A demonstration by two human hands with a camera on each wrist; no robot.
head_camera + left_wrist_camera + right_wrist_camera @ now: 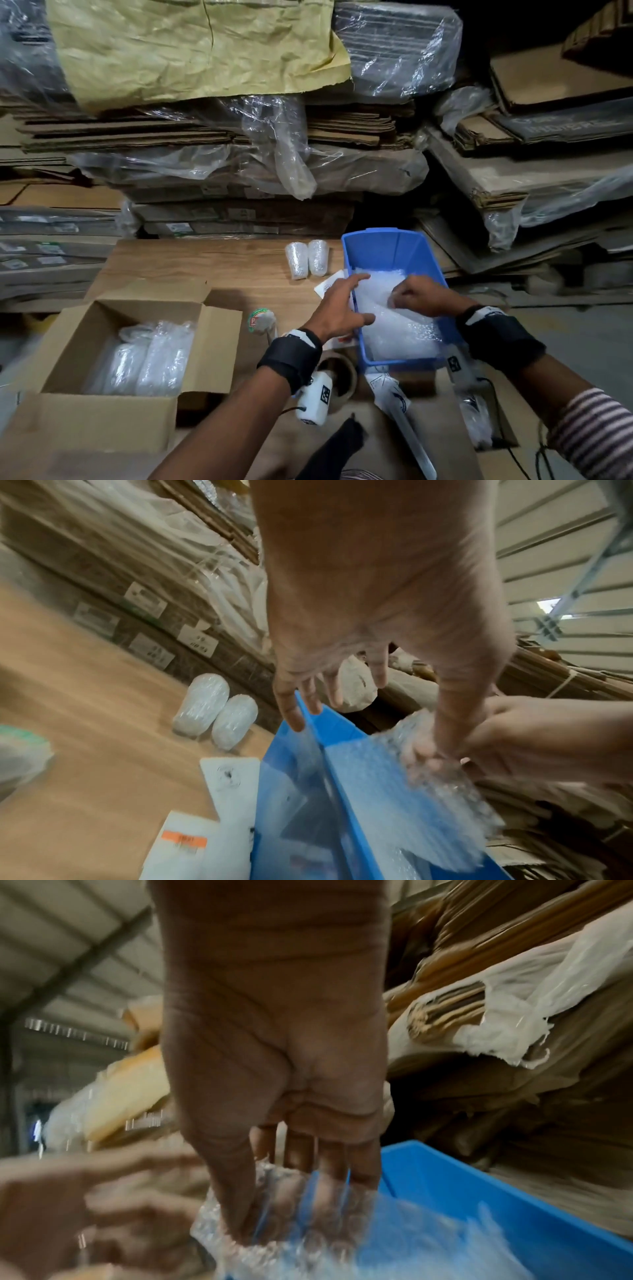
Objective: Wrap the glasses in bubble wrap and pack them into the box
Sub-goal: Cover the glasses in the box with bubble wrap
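Wooden table (191,260) bears cardboard box (102,411); 2 wrapped glasses (307,258); blue bin (383,245); tape roll (337,373).

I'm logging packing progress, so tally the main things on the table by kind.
Wrapped glasses standing on the table: 2
Cardboard box, wrapped bundles inside, number unclear: 1
Blue bin: 1
Bubble wrap pile in the bin, both hands on it: 1
Tape roll: 1
Total: 6
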